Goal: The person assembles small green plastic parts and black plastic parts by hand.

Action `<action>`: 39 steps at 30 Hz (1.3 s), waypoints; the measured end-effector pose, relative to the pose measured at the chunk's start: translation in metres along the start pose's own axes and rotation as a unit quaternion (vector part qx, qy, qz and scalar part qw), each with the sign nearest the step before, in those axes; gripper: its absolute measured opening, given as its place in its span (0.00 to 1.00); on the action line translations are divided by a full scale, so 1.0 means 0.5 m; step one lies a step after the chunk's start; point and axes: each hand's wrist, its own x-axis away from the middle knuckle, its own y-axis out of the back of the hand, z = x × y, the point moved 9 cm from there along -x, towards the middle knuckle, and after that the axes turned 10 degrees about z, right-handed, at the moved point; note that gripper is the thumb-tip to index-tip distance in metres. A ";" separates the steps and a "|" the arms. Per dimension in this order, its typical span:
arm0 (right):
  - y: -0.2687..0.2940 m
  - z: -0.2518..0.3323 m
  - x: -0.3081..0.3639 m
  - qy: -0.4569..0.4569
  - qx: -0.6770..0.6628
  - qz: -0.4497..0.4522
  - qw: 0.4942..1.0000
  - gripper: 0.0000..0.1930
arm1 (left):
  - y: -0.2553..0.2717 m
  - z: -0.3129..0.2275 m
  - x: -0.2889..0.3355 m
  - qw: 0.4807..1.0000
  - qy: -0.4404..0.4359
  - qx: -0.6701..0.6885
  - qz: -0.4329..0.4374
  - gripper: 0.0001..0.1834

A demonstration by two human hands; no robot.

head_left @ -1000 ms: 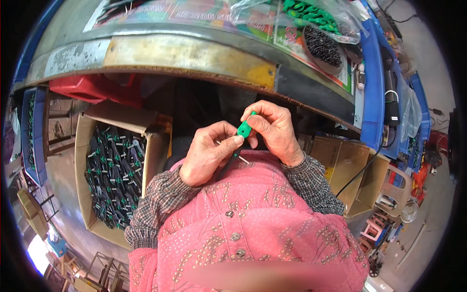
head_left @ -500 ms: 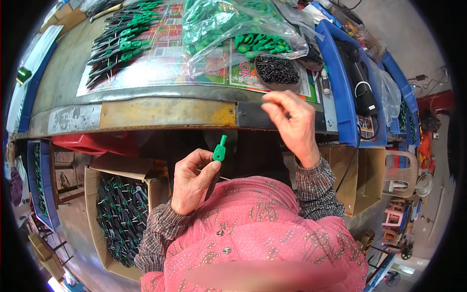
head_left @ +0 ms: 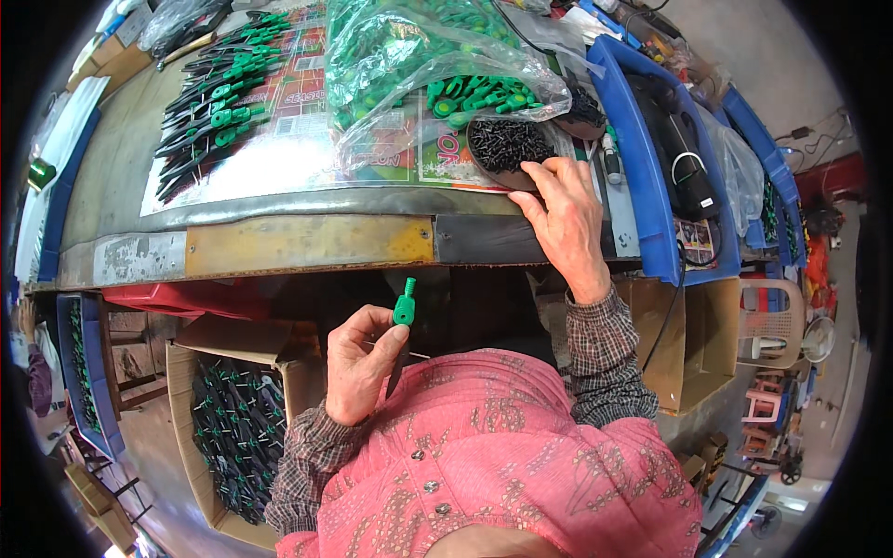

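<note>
worn grey tabletop (head_left: 107, 209) bends across the upper part of my view, with rows of black-and-green parts (head_left: 219, 107) on its left and a clear bag (head_left: 409, 56) of green pieces (head_left: 488, 93) further right. my left hand (head_left: 358, 363) pinches a green fitting (head_left: 404, 309) between thumb and forefinger, short of the tabletop's front edge; its long axis points away from me, ribbed stem foremost. below the thumb a slim dark part (head_left: 397, 370) lines up with it, though the thumb hides whether they join. my right hand (head_left: 569, 223) is over the tabletop, thumb and forefinger parted, that grip unclosed. what i'd steer by is the bowl (head_left: 510, 177) of black pins (head_left: 507, 144): it lies ahead of the right fingertips and slightly left, far nearer to them than to the left hand. whether they touch rim or pins, i cannot tell.
</note>
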 end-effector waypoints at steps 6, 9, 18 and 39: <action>0.000 0.000 -0.002 0.006 -0.001 0.001 1.000 0.18 | -0.005 0.000 -0.006 1.000 -0.015 -0.006 -0.001 0.06; -0.001 -0.005 -0.004 -0.002 -0.021 -0.001 1.000 0.17 | -0.006 0.000 -0.006 1.000 -0.016 -0.022 0.001 0.06; 0.002 0.004 -0.001 0.001 -0.005 0.001 1.000 0.18 | -0.009 0.004 0.001 0.999 -0.020 -0.031 0.000 0.06; -0.006 0.012 -0.023 0.025 -0.121 0.013 0.992 0.06 | 0.013 -0.044 0.013 0.997 -0.057 0.020 -0.056 0.06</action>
